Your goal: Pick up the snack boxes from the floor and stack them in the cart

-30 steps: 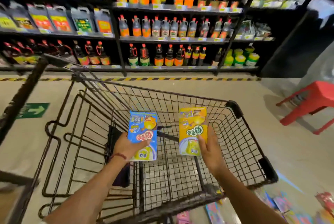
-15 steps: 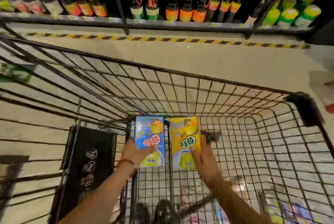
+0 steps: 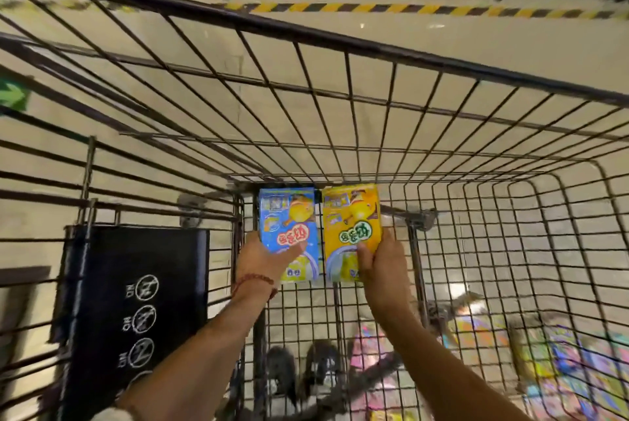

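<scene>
Head view: deep in the wire cart (image 3: 374,121), the left hand (image 3: 263,259) has its fingers (image 3: 292,250) curled round the blue snack box (image 3: 289,233). The right hand (image 3: 383,267) pinches the yellow snack box (image 3: 350,226) just beside it, edges touching. More colourful boxes (image 3: 561,369) lie blurred on the floor below the right wrist.

The cart (image 3: 374,56) stood open at the top, its wire walls closing in every side. The blue box (image 3: 289,216) and yellow box (image 3: 350,216) filled the near-left corner, touching side by side. The wire floor to their right lay bare. A black flap (image 3: 136,284) hung outside the left wall.
</scene>
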Motion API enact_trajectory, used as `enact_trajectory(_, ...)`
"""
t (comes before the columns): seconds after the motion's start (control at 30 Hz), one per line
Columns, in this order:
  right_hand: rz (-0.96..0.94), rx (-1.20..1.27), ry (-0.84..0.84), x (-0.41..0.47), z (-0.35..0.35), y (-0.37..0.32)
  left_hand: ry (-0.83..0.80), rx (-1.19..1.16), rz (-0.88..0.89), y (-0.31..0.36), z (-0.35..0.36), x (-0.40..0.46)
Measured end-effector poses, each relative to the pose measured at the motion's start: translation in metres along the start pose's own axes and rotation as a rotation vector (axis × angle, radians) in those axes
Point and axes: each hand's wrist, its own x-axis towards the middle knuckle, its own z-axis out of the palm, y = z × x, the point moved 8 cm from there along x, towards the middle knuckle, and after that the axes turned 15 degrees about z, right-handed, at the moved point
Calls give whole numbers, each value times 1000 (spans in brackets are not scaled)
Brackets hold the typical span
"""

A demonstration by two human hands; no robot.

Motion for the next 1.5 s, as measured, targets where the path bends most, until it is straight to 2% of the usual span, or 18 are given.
enact_trajectory(0.17, 101, -263, 95, -6, -8, -4, 52, 177, 74, 11, -9, -11)
enact_trajectory(0.3, 101, -268, 108, -20, -32, -16, 7, 414, 214, 57, -21, -20)
enact_trajectory(0.4, 54, -305, 178, -38, -68, -25, -28, 548, 395, 99, -32, -30)
enact_trajectory(0.57, -13, -452, 294, -85, -143, -37, -236, 832, 742, 184, -32, -79)
enact_trajectory(0.7, -44, -525, 385, -135, -204, -39, -307, 1028, 915, 249, -33, -128)
enact_trajectory(0.87, -75, -595, 484, -190, -277, -21, -319, 1134, 1154, 323, -16, -199)
enact_trajectory(1.07, 24, -575, 648, -238, -346, 45, -364, 1105, 1314, 372, 31, -289)
enact_trajectory(1.23, 109, -488, 737, -274, -379, 131, -385, 1052, 1425, 379, 88, -374)
enact_trajectory(1.33, 151, -442, 749, -292, -379, 195, -378, 1026, 1436, 366, 121, -413)
enact_trajectory(1.5, 221, -408, 655, -300, -334, 306, -486, 1053, 1479, 295, 183, -458)
